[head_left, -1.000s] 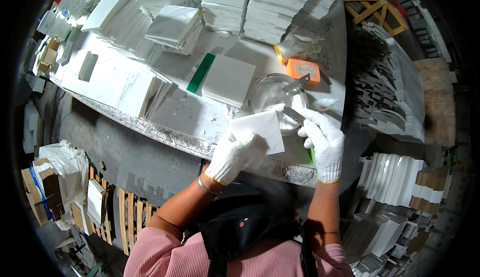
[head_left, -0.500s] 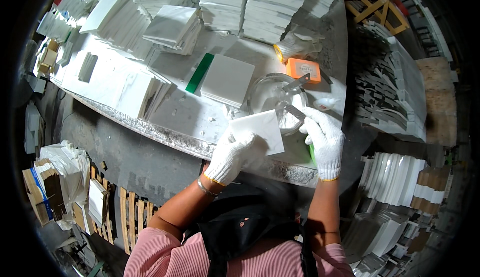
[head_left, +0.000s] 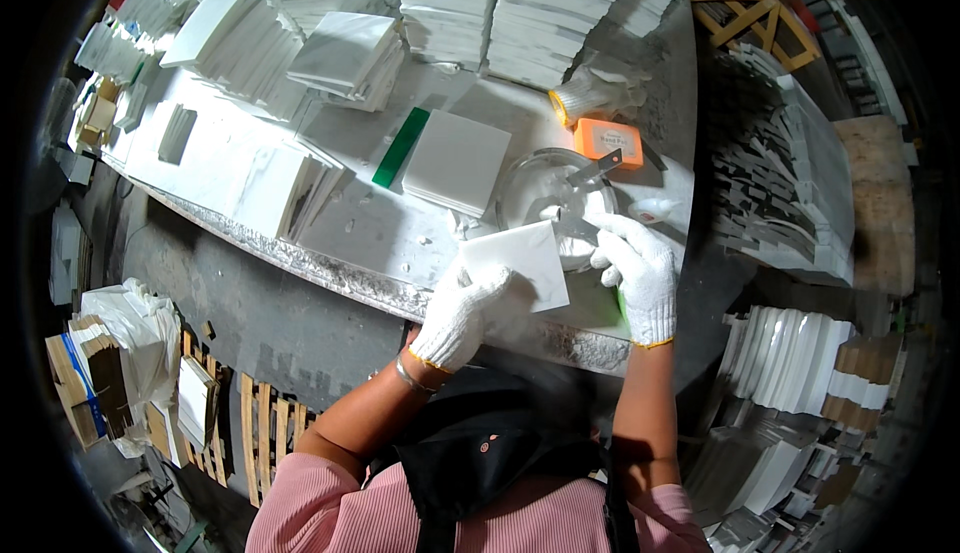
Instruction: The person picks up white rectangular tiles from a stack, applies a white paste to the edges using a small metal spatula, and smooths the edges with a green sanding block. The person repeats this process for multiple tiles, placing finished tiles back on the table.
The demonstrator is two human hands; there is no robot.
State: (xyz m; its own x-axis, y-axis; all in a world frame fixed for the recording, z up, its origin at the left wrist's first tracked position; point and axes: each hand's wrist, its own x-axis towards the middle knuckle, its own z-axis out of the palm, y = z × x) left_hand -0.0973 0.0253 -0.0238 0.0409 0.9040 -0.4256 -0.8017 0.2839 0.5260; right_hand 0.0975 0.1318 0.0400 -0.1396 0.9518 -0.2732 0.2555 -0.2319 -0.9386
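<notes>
My left hand (head_left: 460, 313), in a white knit glove, is closed on the edge of a square white marble tile (head_left: 522, 261) and holds it tilted over the table's near edge. In my gloved right hand (head_left: 640, 278) is a small flat metal scraper (head_left: 576, 224), pinched by the fingers. Its tip, with a dab of white paste, is close to the tile's upper right corner; whether they touch I cannot tell. Just beyond, a round clear bowl (head_left: 503, 178) contains white paste. Another metal blade (head_left: 597, 166) lies across its far rim.
Left of the bowl are a short tile stack (head_left: 455, 158) and a green strip (head_left: 401, 147). An orange box (head_left: 608, 143) and a spare glove (head_left: 590, 98) lie beyond it. Tall tile stacks (head_left: 550, 13) line the back. A wooden pallet (head_left: 265, 428) is at lower left.
My right hand has shifted slightly left, turning the scraper so that its tip comes near the tile's corner. The left hand and tile have barely moved.
</notes>
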